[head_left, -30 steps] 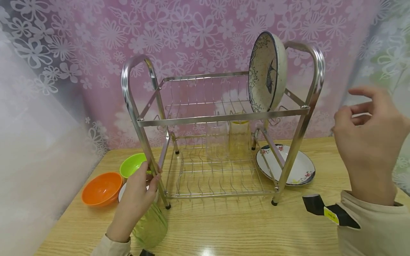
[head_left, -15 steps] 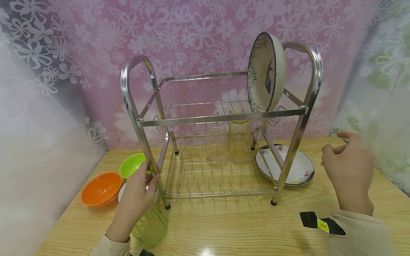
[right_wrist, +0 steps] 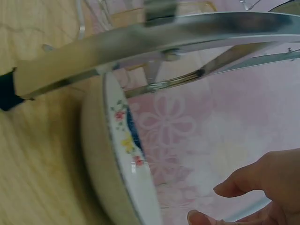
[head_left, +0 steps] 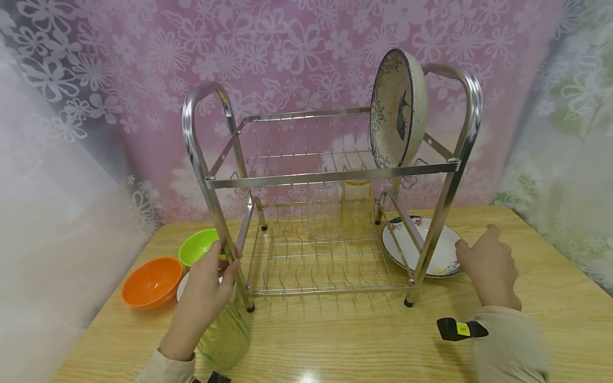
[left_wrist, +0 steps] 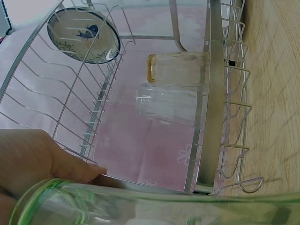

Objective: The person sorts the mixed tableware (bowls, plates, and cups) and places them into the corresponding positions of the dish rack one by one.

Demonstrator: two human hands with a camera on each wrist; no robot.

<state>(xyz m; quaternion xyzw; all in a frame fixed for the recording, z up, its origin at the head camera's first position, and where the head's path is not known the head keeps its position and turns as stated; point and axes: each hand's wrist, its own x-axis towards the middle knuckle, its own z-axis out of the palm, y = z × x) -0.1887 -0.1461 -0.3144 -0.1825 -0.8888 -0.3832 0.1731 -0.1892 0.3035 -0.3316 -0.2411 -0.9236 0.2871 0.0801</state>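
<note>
One metal rack (head_left: 297, 180) with two tiers stands on the table (head_left: 335, 346); the left hand (head_left: 203, 300) grips its left front leg. The right hand (head_left: 490, 268), thumb and finger parted around nothing, is near one flowered plate (head_left: 446, 249) on the right, partly crossed by rack bars. One fish bowl (head_left: 391, 111) stands on edge above; one clear glass (head_left: 323, 215) and one yellow glass (head_left: 357, 213) sit below. Left: an orange bowl (head_left: 153, 282), a green bowl (head_left: 195, 248), a half-hidden white dish (head_left: 183, 288), a green glass (head_left: 227, 343). Pink floral cloth (head_left: 297, 58) hangs behind.
</note>
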